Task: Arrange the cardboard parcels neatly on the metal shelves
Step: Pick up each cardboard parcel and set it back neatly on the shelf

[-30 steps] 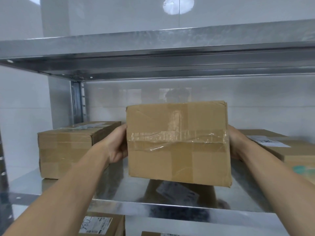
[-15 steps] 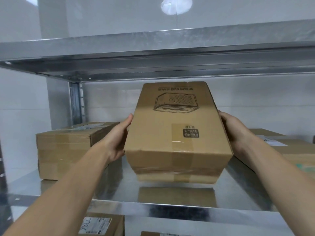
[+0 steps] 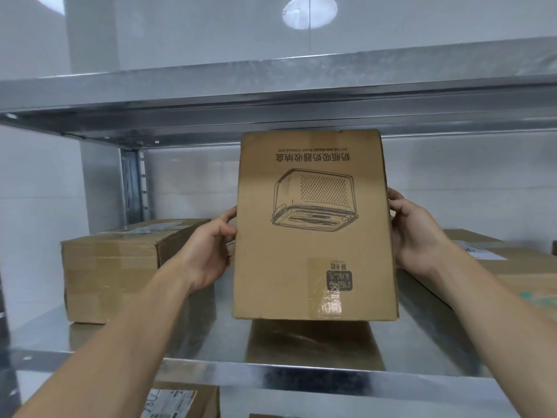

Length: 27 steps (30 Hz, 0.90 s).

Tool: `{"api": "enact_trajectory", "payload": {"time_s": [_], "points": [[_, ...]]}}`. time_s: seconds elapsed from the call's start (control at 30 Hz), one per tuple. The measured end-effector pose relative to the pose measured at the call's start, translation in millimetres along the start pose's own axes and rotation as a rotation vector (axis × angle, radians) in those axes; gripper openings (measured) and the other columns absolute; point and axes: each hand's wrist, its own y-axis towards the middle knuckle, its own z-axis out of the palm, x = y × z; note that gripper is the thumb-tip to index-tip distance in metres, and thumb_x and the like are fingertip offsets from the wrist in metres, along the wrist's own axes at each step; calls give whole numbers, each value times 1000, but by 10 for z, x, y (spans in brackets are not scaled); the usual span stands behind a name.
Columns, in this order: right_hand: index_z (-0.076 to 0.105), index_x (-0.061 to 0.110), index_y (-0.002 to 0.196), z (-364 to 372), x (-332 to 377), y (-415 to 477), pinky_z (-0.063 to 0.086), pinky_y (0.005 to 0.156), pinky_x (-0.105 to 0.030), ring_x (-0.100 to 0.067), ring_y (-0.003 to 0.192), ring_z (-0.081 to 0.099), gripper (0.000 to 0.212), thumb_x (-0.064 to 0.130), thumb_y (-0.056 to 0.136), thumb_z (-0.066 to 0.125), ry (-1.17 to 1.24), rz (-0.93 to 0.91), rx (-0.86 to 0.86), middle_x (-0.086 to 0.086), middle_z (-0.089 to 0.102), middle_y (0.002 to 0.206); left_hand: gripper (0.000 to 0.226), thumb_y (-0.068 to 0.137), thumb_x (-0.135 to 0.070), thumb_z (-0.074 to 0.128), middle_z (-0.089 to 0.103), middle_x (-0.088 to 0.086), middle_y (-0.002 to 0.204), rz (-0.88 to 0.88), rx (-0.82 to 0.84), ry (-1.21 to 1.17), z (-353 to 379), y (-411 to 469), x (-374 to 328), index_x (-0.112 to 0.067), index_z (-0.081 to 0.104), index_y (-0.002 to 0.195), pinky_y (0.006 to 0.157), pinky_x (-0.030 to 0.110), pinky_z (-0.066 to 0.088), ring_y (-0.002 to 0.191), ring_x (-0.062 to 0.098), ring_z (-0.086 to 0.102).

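I hold a cardboard parcel upright in front of me, its large printed face with an upside-down line drawing turned toward the camera. My left hand grips its left edge and my right hand grips its right edge. The parcel hangs just above the middle metal shelf, between two parcels that rest there. Its reflection shows on the shelf below it.
A large taped parcel stands on the shelf at the left, by the upright post. Another labelled parcel lies at the right. An upper shelf runs overhead. More parcels sit on the shelf below.
I have tipped the parcel from its taped side facing me to its large printed face standing upright, and raised it slightly. Both hands stayed on its sides.
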Motion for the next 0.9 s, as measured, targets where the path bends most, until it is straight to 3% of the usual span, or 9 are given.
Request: {"api": "enact_trajectory", "payload": {"time_s": [0.07, 0.13, 0.27, 0.37, 0.53, 0.73, 0.8, 0.87, 0.9], "points": [[75, 35, 96, -23, -20, 7, 38, 73, -32, -14, 76, 45, 25, 16, 80, 72, 36, 0, 51, 2, 49, 92, 72, 74, -7, 41, 53, -5, 73, -10, -1, -38, -31, 12, 19, -26, 54, 141, 60, 27, 34, 57, 11, 36], [74, 34, 102, -92, -44, 20, 38, 76, -31, -14, 79, 43, 43, 14, 64, 80, 71, -24, 71, 2, 43, 93, 68, 72, -5, 41, 53, -1, 79, -15, -30, -47, -30, 10, 43, -26, 56, 135, 62, 31, 30, 57, 12, 38], [72, 34, 101, -94, -85, 12, 49, 82, -32, -13, 84, 55, 24, 18, 96, 56, 67, -30, 71, 5, 53, 93, 47, 85, -1, 30, 48, -5, 66, -23, -84, -45, -7, -1, 75, -25, 58, 113, 60, 33, 31, 52, 11, 40], [64, 33, 99, -43, -102, -26, 57, 73, -29, -12, 81, 61, 4, 30, 98, 61, -12, -16, 38, 5, 59, 94, 33, 95, -5, 32, 35, -6, 63, -24, -90, -87, -5, 4, 83, -24, 58, 103, 57, 30, 40, 51, 10, 39], [67, 36, 92, -80, -140, -16, 52, 72, -31, -14, 83, 56, 67, 49, 36, 101, -104, -21, 84, 3, 61, 109, 20, 107, -22, 39, 34, -7, 63, -3, -101, -68, 55, -17, 61, -25, 54, 95, 49, 24, 44, 52, 9, 39], [70, 38, 99, -69, -62, -20, 43, 74, -33, -14, 85, 57, 76, 50, 31, 102, -101, -20, 62, 3, 60, 114, 13, 106, -21, 42, 26, -4, 68, 9, -83, -59, 53, 7, 30, -24, 55, 108, 50, 25, 47, 57, 11, 31], [70, 40, 116, -28, 16, -80, 42, 72, -33, -11, 79, 55, 65, 51, 55, 92, -179, -7, 90, 9, 61, 98, 23, 106, -17, 40, 34, -5, 64, 29, -66, -35, 37, 15, 23, -25, 54, 122, 56, 27, 46, 55, 10, 37], [66, 41, 124, -10, 83, -125, 44, 78, -38, -10, 76, 54, 32, 41, 92, 64, -260, 16, 127, 13, 58, 81, 38, 104, -13, 38, 45, -6, 64, 44, -53, 13, -3, 38, 23, -28, 53, 136, 63, 30, 40, 55, 9, 44], [65, 41, 126, -23, 105, -133, 45, 82, -43, -10, 78, 54, 29, 34, 101, 52, -288, 16, 133, 13, 59, 80, 45, 103, -12, 36, 49, -6, 66, 48, -50, 32, -18, 47, 21, -32, 52, 141, 64, 32, 37, 57, 9, 45]]}}
